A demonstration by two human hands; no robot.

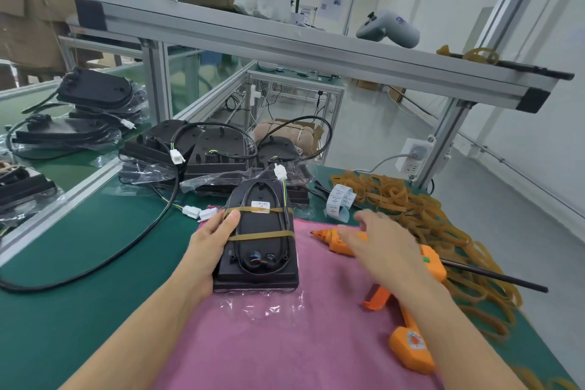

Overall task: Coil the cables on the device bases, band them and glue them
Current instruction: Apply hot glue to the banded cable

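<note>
On the pink cloth (pixel 285 342), the left hand (pixel 205 250) grips the left edge of the black base (pixel 259 247), thumb on top near the upper rubber band (pixel 253 210); its cable (pixel 286 225) is coiled and held by two bands, long axis running away from the person. Just right of the base lies the orange glue gun (pixel 408 279), nozzle pointing left toward it. The right hand (pixel 380 244) hovers over the gun, fingers spread and holding nothing, so it looks the nearer hand for gluing.
</note>
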